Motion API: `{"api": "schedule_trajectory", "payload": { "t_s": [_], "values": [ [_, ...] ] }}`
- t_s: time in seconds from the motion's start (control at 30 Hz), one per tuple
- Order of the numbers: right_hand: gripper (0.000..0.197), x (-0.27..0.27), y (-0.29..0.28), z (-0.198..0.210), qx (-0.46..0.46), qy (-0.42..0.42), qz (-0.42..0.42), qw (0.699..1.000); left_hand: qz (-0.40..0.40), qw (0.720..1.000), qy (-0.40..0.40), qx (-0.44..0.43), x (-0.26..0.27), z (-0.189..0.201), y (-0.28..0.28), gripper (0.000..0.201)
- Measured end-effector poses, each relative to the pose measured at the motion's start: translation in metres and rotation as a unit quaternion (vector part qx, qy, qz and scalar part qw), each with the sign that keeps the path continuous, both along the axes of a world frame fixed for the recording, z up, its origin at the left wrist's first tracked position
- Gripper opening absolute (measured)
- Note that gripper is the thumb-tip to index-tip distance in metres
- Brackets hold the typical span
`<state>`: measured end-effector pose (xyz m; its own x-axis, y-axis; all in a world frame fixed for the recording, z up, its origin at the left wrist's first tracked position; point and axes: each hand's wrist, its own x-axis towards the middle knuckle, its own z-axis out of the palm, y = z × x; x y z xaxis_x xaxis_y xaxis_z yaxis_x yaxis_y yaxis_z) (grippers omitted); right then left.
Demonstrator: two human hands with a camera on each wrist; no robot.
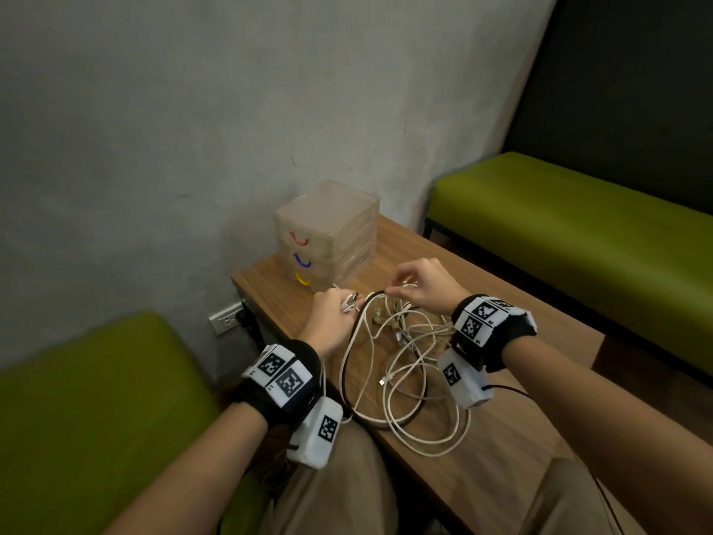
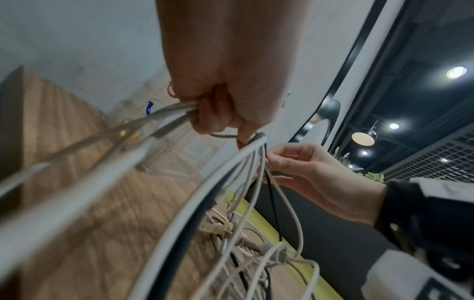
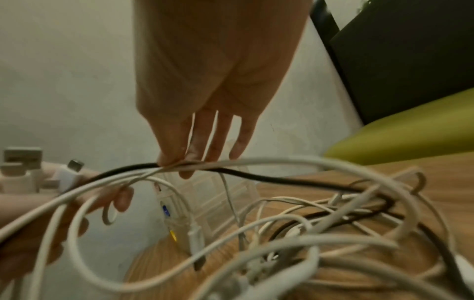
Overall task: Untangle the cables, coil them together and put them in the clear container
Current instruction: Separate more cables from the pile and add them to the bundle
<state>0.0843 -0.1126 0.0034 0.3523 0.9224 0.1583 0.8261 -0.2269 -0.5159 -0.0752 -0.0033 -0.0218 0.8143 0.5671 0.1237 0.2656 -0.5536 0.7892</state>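
A tangle of several white cables and one black cable lies looped on the wooden table. My left hand grips a bunch of cable ends with their plugs, fingers curled round them. My right hand pinches the black cable and white strands between thumb and forefinger, lifted just above the heap. The clear container, a small drawer unit with red, blue and yellow handles, stands shut at the table's far corner behind the hands.
Green cushioned benches stand at the left and at the far right. A grey wall runs behind the table, with a power outlet low on it. Cable loops hang over the table's near edge by my knee.
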Motion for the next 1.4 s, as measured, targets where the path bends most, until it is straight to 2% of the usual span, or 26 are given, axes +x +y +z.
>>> {"api": "schedule_trajectory", "payload": {
  "t_s": [0.13,0.23,0.3,0.37,0.47,0.57,0.7,0.87,0.97,1.1,1.2,1.33,1.4],
  "values": [
    [0.016,0.004,-0.006,-0.001,-0.007,-0.048,0.031,0.998,0.023,1.000,-0.001,0.010,0.004,0.001,0.001,0.026],
    [0.011,0.008,-0.016,-0.010,0.087,-0.044,-0.003,0.995,0.042,0.999,0.001,0.016,0.009,0.005,0.001,0.024],
    [0.007,0.010,-0.023,-0.014,0.115,-0.035,-0.012,0.993,0.052,0.999,0.005,0.011,0.010,0.005,0.002,0.024],
    [0.006,0.010,-0.026,-0.015,0.098,-0.027,-0.015,0.995,0.050,0.999,0.014,0.008,0.011,0.002,0.001,0.024],
    [0.008,0.005,-0.026,-0.010,0.055,0.034,-0.034,0.997,0.058,0.998,0.018,-0.011,0.013,0.001,-0.001,0.024],
    [0.029,0.003,-0.022,-0.007,0.026,0.062,-0.020,0.998,0.042,0.999,0.024,-0.003,0.014,0.006,-0.005,0.029],
    [0.015,0.007,-0.014,-0.001,-0.042,0.025,-0.013,0.999,0.050,0.998,0.030,-0.003,0.012,0.005,-0.003,0.022],
    [0.014,0.016,-0.023,-0.007,0.014,-0.018,0.009,1.000,0.074,0.997,0.015,-0.008,0.003,0.013,0.002,0.020],
    [0.011,0.023,-0.038,-0.013,-0.004,-0.054,0.035,0.998,0.092,0.995,0.007,-0.028,0.000,0.017,0.008,0.023],
    [0.018,0.026,-0.046,-0.009,-0.099,-0.175,0.109,0.973,0.121,0.992,-0.005,-0.032,-0.003,0.019,0.013,0.025],
    [0.020,0.026,-0.052,-0.005,-0.088,-0.197,0.139,0.967,0.128,0.990,-0.027,-0.054,0.001,0.018,0.007,0.023],
    [0.040,0.004,-0.050,-0.014,-0.047,-0.141,0.197,0.969,0.118,0.991,-0.052,-0.045,0.010,0.023,-0.001,0.022],
    [0.045,-0.006,-0.052,-0.020,0.016,-0.053,0.151,0.987,0.107,0.992,-0.056,-0.035,0.014,0.027,0.000,0.022]
  ]
}}
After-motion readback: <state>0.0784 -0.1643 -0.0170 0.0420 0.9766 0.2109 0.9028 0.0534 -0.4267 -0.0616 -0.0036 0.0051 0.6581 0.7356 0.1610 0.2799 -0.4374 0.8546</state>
